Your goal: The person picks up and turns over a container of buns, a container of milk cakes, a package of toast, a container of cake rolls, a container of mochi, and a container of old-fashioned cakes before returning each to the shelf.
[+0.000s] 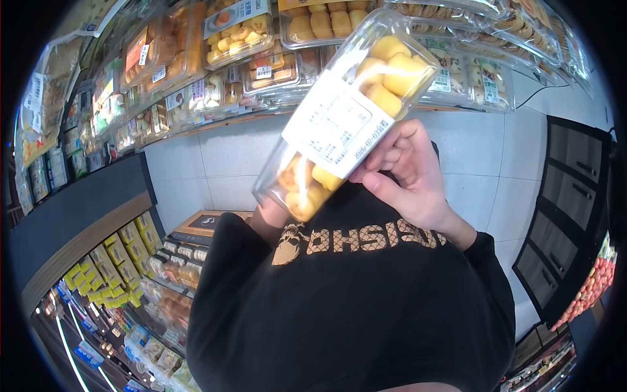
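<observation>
A long clear plastic box of small yellow cakes (385, 72) is held up at a tilt in front of my chest. A white printed label (330, 127) wraps its middle, with a date along the lower right edge. My right hand (411, 173) is at the right side of the box, fingers curled against its edge and thumb pointing toward it. My left forearm (268, 222) runs up behind the lower end of the box. The box hides my left hand, so its fingers do not show.
Shelves of packed pastries (238, 36) span the top. Yellow packets (108, 264) fill a shelf at the lower left. A dark cabinet (565, 196) stands at the right, with a pile of red round items (591, 287) below it. Pale tiles (196, 160) lie between.
</observation>
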A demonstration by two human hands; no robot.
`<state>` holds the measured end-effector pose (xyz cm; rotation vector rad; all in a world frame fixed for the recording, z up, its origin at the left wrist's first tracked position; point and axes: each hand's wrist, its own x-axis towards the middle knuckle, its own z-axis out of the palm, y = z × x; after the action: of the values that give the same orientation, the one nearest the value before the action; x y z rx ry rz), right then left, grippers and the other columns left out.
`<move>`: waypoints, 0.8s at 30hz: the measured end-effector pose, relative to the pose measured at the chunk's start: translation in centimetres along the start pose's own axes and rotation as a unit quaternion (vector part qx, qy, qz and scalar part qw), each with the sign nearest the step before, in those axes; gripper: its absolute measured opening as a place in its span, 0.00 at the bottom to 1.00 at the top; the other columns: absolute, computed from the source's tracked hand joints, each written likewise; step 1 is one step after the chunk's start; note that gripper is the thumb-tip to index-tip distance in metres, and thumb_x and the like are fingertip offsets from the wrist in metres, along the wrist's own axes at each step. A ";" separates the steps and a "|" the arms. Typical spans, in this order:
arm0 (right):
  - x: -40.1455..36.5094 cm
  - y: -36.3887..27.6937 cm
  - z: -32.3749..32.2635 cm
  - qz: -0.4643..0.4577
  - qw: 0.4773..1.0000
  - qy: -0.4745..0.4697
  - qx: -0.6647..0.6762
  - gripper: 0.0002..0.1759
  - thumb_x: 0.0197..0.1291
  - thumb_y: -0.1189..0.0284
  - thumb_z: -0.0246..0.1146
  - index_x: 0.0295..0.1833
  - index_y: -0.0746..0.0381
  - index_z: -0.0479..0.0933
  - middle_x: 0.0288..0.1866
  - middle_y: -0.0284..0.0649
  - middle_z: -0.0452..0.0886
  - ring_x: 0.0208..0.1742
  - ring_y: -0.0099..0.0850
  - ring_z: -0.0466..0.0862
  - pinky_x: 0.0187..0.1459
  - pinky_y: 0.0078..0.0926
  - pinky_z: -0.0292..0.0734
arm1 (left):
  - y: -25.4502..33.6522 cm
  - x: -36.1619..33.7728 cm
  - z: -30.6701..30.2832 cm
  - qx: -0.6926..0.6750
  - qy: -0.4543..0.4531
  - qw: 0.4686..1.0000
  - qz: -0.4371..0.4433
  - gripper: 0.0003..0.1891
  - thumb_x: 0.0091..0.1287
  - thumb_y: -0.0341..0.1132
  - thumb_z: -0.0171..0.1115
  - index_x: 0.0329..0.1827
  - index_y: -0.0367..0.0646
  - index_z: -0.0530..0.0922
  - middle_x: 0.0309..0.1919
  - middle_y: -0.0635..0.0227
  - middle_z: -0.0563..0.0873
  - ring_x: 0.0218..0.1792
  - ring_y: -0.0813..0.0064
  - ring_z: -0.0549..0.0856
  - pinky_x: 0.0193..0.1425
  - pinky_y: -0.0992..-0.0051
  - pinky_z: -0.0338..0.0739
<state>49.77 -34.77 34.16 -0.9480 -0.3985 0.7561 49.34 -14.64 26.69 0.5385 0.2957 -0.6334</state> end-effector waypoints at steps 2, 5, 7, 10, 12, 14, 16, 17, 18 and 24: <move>0.0 0.0 -0.5 -0.021 0.999 -0.017 -0.023 0.21 0.51 0.81 0.63 0.45 0.63 0.59 0.41 0.37 0.71 0.41 0.22 0.74 0.47 0.22 0.71 | -0.4 -0.4 -0.2 0.030 0.062 0.997 0.022 0.26 0.68 0.51 0.44 0.57 0.37 0.68 0.50 0.61 0.78 0.50 0.75 0.78 0.53 0.77 0.73; 0.3 0.0 -1.1 -0.050 0.996 -0.046 -0.058 0.27 0.48 0.72 0.68 0.47 0.63 0.57 0.43 0.39 0.71 0.42 0.25 0.74 0.47 0.25 0.70 | -1.0 -1.4 -4.1 0.053 0.156 0.984 0.074 0.26 0.69 0.50 0.42 0.60 0.38 0.65 0.53 0.61 0.76 0.52 0.74 0.77 0.55 0.75 0.72; 0.5 0.5 -1.5 -0.025 0.996 -0.066 -0.061 0.29 0.47 0.72 0.69 0.48 0.63 0.58 0.43 0.39 0.72 0.43 0.25 0.75 0.46 0.25 0.71 | 0.2 -3.8 -2.8 0.116 0.194 0.961 0.162 0.25 0.69 0.49 0.43 0.60 0.37 0.65 0.53 0.62 0.76 0.52 0.74 0.77 0.56 0.75 0.71; 1.3 1.2 -1.8 0.010 0.983 -0.087 -0.163 0.36 0.46 0.68 0.70 0.55 0.66 0.56 0.44 0.42 0.71 0.42 0.29 0.76 0.45 0.26 0.73 | 1.3 -5.7 -3.4 0.111 0.277 0.929 0.220 0.25 0.69 0.48 0.44 0.59 0.37 0.66 0.52 0.64 0.77 0.52 0.74 0.77 0.55 0.74 0.71; 2.1 1.1 -1.8 0.065 0.953 -0.123 -0.269 0.45 0.47 0.62 0.69 0.62 0.67 0.50 0.47 0.46 0.70 0.42 0.34 0.77 0.45 0.26 0.73 | 2.4 -6.4 -2.5 0.124 0.318 0.907 0.247 0.23 0.68 0.47 0.46 0.57 0.38 0.68 0.48 0.64 0.79 0.49 0.74 0.79 0.55 0.75 0.71; 2.9 1.4 -1.9 0.125 0.949 -0.136 -0.257 0.41 0.55 0.62 0.62 0.65 0.68 0.46 0.50 0.48 0.69 0.43 0.35 0.78 0.44 0.27 0.74 | 3.6 -6.7 -1.8 0.109 0.353 0.891 0.264 0.21 0.65 0.42 0.50 0.56 0.37 0.68 0.47 0.63 0.78 0.49 0.73 0.78 0.56 0.74 0.70; 3.7 2.7 -2.2 0.136 0.972 -0.124 -0.144 0.37 0.62 0.65 0.54 0.67 0.68 0.42 0.52 0.50 0.68 0.42 0.33 0.79 0.43 0.27 0.75 | 4.5 -6.9 -1.9 0.135 0.335 0.886 0.291 0.21 0.64 0.39 0.51 0.57 0.37 0.66 0.50 0.62 0.76 0.51 0.72 0.76 0.56 0.74 0.69; 4.3 2.9 -2.4 0.138 0.972 -0.124 -0.145 0.37 0.62 0.65 0.54 0.67 0.68 0.42 0.52 0.50 0.68 0.42 0.33 0.79 0.43 0.27 0.75 | 5.0 -7.0 -2.0 0.164 0.316 0.879 0.316 0.23 0.63 0.37 0.53 0.59 0.37 0.64 0.52 0.61 0.75 0.53 0.71 0.75 0.57 0.74 0.69; 5.1 2.9 -2.5 0.147 0.981 -0.103 -0.075 0.37 0.63 0.66 0.53 0.68 0.67 0.40 0.52 0.49 0.67 0.42 0.32 0.79 0.43 0.27 0.76 | 5.8 -7.1 -2.0 0.138 0.284 0.891 0.326 0.26 0.61 0.34 0.55 0.62 0.37 0.61 0.55 0.60 0.72 0.56 0.71 0.72 0.57 0.74 0.67; 10.4 2.2 -3.8 0.200 0.965 0.068 0.154 0.24 0.68 0.65 0.42 0.66 0.62 0.50 0.54 0.42 0.67 0.50 0.30 0.75 0.53 0.30 0.68 | 9.6 -4.3 -1.5 0.218 0.376 0.843 0.316 0.29 0.61 0.35 0.57 0.64 0.39 0.58 0.53 0.58 0.73 0.55 0.72 0.72 0.59 0.74 0.63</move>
<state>58.27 -28.57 30.16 -0.7859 0.0376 1.0777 51.91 -5.26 30.92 1.2629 0.6815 0.2048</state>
